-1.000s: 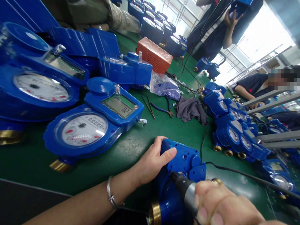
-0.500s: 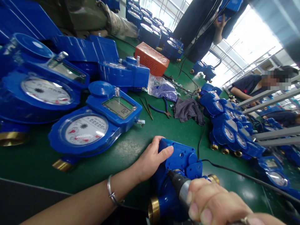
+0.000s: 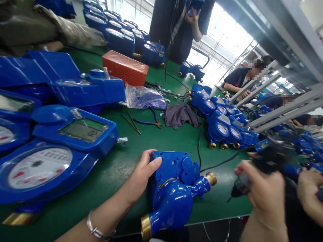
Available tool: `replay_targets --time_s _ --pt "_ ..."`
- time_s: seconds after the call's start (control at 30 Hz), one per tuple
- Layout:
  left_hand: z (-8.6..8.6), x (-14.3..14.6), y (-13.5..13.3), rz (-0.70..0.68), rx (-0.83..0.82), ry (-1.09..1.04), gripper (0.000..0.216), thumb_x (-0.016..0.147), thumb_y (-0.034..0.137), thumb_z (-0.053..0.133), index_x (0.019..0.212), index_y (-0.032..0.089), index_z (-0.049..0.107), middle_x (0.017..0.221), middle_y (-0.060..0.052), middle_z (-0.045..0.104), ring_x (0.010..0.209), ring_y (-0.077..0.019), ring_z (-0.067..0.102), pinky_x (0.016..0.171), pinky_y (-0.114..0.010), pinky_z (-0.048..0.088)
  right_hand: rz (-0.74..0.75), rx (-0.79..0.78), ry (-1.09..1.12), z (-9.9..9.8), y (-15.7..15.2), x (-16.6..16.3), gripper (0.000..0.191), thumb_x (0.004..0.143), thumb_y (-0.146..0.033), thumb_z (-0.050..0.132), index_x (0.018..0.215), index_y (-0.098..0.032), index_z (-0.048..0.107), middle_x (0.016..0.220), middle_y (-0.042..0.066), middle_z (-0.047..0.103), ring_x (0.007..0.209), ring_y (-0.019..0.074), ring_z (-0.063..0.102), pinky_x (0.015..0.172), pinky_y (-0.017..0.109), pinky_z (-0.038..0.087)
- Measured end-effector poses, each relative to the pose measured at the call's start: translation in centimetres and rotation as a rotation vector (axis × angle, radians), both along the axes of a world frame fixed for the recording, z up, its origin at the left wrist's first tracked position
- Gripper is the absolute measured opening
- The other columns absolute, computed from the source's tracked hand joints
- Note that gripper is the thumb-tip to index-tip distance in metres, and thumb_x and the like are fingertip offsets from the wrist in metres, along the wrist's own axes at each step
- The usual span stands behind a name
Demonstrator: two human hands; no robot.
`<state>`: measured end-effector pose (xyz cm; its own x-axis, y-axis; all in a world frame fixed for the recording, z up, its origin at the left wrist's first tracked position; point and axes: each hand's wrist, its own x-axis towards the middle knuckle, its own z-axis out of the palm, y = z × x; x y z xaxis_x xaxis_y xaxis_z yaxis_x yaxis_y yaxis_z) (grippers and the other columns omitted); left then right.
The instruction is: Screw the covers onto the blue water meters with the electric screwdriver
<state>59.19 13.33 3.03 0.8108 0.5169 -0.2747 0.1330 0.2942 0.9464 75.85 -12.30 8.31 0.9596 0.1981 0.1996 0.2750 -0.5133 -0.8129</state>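
Your left hand (image 3: 138, 176) pinches the meter (image 3: 174, 203); rightward, your right hand (image 3: 267, 188) encloses a driver (image 3: 274, 156). A slack thumb (image 3: 155, 163) could let the meter tip.

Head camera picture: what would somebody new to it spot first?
Probably the big meter at the left, with its round white dial. The orange box further back on the green table would stand out among the blue. Front and centre, the left hand grips a second meter; the right hand, blurred, holds a dark tool to the right.
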Motion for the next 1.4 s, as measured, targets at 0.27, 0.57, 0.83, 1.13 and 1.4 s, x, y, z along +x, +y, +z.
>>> replay_targets --time_s 0.27,0.57,0.83,1.13,1.4 --pt "-0.2 0.0 0.4 0.017 -0.028 0.023 0.043 0.084 0.053 0.055 0.113 0.023 0.045 0.103 -0.003 0.054 0.086 -0.0221 0.055 0.078 -0.036 0.046 0.062 -0.508 0.133 -7.9 6.5 1.8 0.053 0.078 -0.057 0.062 0.110 -0.015 0.056 0.086 0.012 0.064 0.080 0.0303 0.063 0.077 0.052 0.048" --pt "1.1 -0.2 -0.4 0.083 -0.139 0.014 0.039 0.085 0.048 0.058 0.113 0.023 0.046 0.096 -0.003 0.060 0.085 -0.0210 0.057 0.078 -0.033 0.048 -0.002 0.077 0.155 -9.3 3.4 -3.4 0.052 0.089 -0.060 0.037 0.114 -0.018 0.053 0.115 0.016 0.054 0.110 0.0310 0.051 0.098 0.051 0.038" --pt "2.2 -0.1 -0.8 0.070 -0.178 -0.010 0.056 0.085 0.046 0.059 0.133 0.029 0.036 0.102 -0.004 0.061 0.084 -0.0221 0.062 0.081 -0.036 0.049 0.098 0.611 0.549 -8.3 6.7 -11.3 0.058 0.088 -0.065 0.036 0.126 -0.021 0.034 0.116 0.014 0.060 0.103 0.0258 0.061 0.083 0.039 0.051" --pt "1.9 -0.3 -0.4 0.039 -0.244 -0.048 0.047 0.088 0.059 0.051 0.122 0.027 0.046 0.104 -0.005 0.064 0.093 -0.0247 0.062 0.086 -0.038 0.049 0.360 0.412 0.223 -3.4 9.4 -7.8 0.046 0.082 -0.045 0.059 0.120 -0.023 0.048 0.110 0.007 0.056 0.102 0.0238 0.051 0.090 0.043 0.037" --pt "1.4 -0.7 0.5 -0.115 -0.386 -0.092 0.075 0.080 0.081 0.028 0.124 0.027 0.056 0.124 -0.008 0.061 0.125 -0.0325 0.047 0.102 -0.045 0.042 0.845 0.141 -0.072 1.8 14.0 -5.7 0.031 0.073 -0.037 0.068 0.099 -0.020 0.063 0.097 0.004 0.059 0.095 0.0214 0.048 0.086 0.040 0.034"
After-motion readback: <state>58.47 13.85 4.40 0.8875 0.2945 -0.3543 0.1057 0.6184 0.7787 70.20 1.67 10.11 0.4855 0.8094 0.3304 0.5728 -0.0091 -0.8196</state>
